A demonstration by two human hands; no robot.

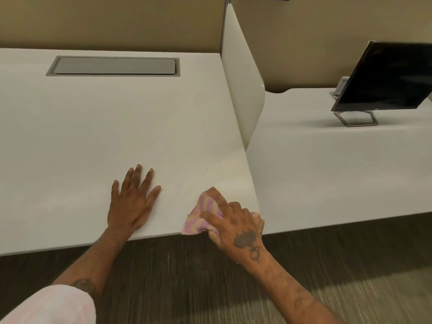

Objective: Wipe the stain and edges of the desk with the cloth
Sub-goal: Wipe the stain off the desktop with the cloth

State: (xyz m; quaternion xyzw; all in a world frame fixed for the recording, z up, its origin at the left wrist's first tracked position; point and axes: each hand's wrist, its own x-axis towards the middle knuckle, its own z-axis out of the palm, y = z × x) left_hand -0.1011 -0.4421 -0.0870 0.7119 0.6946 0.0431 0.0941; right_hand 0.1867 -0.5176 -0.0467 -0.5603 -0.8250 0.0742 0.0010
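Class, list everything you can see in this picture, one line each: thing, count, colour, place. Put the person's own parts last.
desk: one, white, in front of the person
hatch: one, grey, set in the desk's far side
divider: one, cream, upright along the desk's right edge
second desk: one, white, right of the divider
monitor: one, black, on the second desk, screen dark
phone: one, pale grey, behind the monitor, mostly hidden
floor: dark striped, below the desks
cloth: one, pink and yellow striped, at the desk's near right corner
left hand: flat on the desk
right hand: pressing the cloth
sleeve: one, pale pink, left arm
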